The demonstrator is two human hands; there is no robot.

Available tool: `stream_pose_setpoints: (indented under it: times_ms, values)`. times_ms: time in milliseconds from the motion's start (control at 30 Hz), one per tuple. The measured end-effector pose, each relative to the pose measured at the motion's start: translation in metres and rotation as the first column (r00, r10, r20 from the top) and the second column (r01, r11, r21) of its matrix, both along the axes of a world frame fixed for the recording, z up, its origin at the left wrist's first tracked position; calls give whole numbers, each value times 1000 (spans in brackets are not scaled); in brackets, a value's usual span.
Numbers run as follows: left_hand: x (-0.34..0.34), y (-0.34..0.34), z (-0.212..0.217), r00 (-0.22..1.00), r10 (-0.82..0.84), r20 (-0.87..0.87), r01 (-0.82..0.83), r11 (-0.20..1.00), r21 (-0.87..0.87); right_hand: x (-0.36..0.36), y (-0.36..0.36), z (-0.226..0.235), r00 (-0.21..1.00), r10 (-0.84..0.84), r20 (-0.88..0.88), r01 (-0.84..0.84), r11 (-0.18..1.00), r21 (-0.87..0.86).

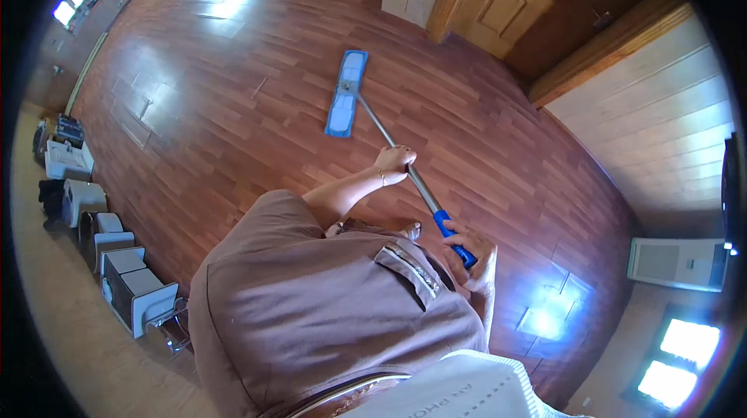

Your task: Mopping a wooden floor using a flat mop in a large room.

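Flat blue rectangular mop pad out ahead on the reddish wood plank floor, joined to a long slim grey metal pole with a blue grip. Left hand wrapped shut mid-pole, right hand curled tight round the blue end near the hip. Probably light and stiff, pad swivelling at the joint. Bare metal likely slippery, so best held at the blue grip plus halfway up.

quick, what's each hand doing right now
Left hand: closed around the grey shaft of the mop handle, partway down.
Right hand: closed around the blue grip at the handle's upper end.
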State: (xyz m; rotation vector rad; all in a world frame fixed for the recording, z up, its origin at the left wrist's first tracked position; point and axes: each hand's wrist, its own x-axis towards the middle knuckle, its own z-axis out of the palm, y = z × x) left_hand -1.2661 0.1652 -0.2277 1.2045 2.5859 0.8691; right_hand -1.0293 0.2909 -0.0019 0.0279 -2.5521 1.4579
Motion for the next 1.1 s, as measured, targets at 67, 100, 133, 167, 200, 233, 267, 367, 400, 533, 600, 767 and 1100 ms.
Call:
stream_pose_setpoints:
  times_ms: [67, 100, 133, 167, 200, 233, 267, 367, 400, 533, 600, 767, 1100]
  values:
    - [-1, -6, -4, 995, 100, -11, -99, 993, 58, -15, 15, -2, 996, 73, -56, -73, 997, 12]
    - [-2, -6, -1, 994, 105, 9, -105, 989, 102, -21, 22, 0, 995, 77, -69, -76, 997, 15]
    - [-3, -7, 4, 994, 109, -3, -108, 988, 106, -29, 30, 3, 992, 102, -80, -103, 995, -14]
    - [-1, -9, 9, 985, 172, 20, -173, 979, 110, -37, 38, 5, 987, 133, -91, -137, 989, -46]
    - [0, -10, 13, 971, 235, 44, -238, 965, 112, -46, 47, 8, 985, 144, -100, -149, 988, -45]
    - [-2, -9, 8, 965, 261, 24, -262, 957, 126, -57, 56, 14, 966, 225, -124, -227, 974, 1]
    - [-1, -10, 5, 961, 275, 15, -275, 953, 124, -65, 63, 19, 940, 308, -146, -304, 952, 46]
    - [1, -9, -3, 934, 355, 37, -355, 917, 181, -85, 79, 10, 867, 476, -144, -497, 846, -193]
    - [1, -7, -5, 930, 367, 32, -367, 912, 181, -91, 84, 6, 809, 565, -160, -587, 766, -262]
    - [5, -4, -11, 843, 535, 55, -524, 792, 313, -108, 92, 6, 720, 685, -110, -685, 679, -263]
    - [-4, -1, -6, 806, 588, 73, -585, 769, 257, -117, 91, 6, 742, 652, -155, -668, 699, -256]
    - [-42, 28, -11, 824, 567, -4, -544, 792, 276, -151, 119, 16, 803, 584, -115, -592, 762, -264]
    - [-172, 50, -3, 875, 478, 75, -474, 816, 332, -245, 106, 22, 884, 466, -36, -457, 847, -272]
